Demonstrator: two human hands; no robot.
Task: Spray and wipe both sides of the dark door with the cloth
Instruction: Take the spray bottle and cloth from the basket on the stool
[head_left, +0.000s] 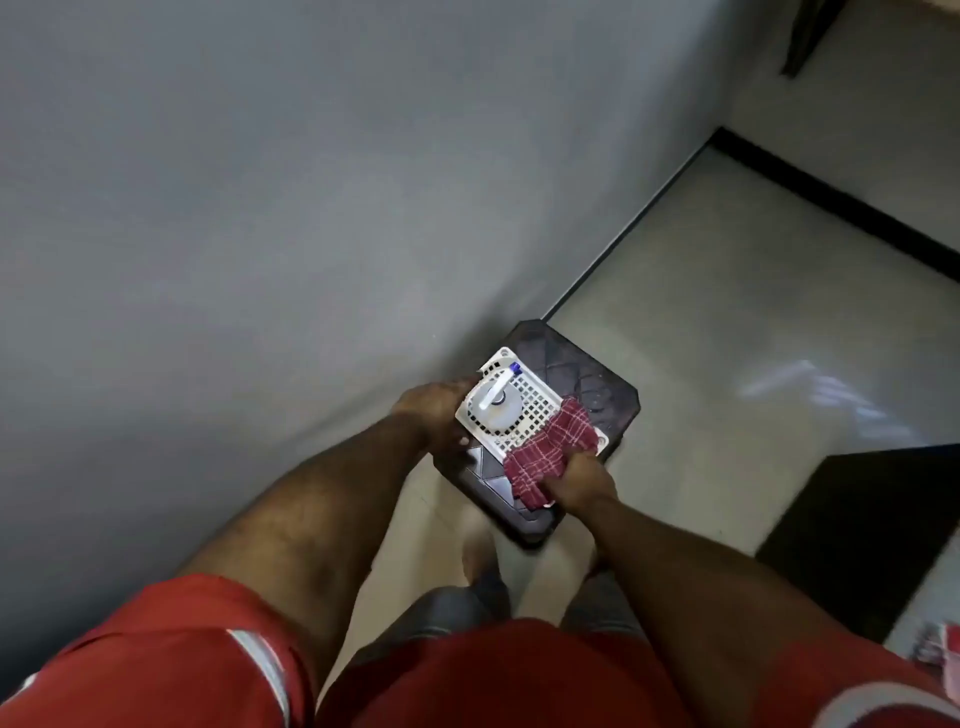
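A white perforated basket (535, 402) sits on a dark brown stool (587, 374) below me. Inside the basket stands a clear spray bottle (493, 408) with a white nozzle and a blue tip. A red checked cloth (550, 449) drapes over the basket's near right corner. My right hand (582, 486) grips the cloth's lower end. My left hand (436, 410) holds the basket's left rim, fingers curled around its edge. A dark panel (872, 540) that may be the door stands at the right edge.
A grey wall (260, 208) fills the left half, right beside the stool. Pale tiled floor (727, 322) with a black skirting strip (831, 197) stretches to the right. My feet and red shirt fill the bottom of the view.
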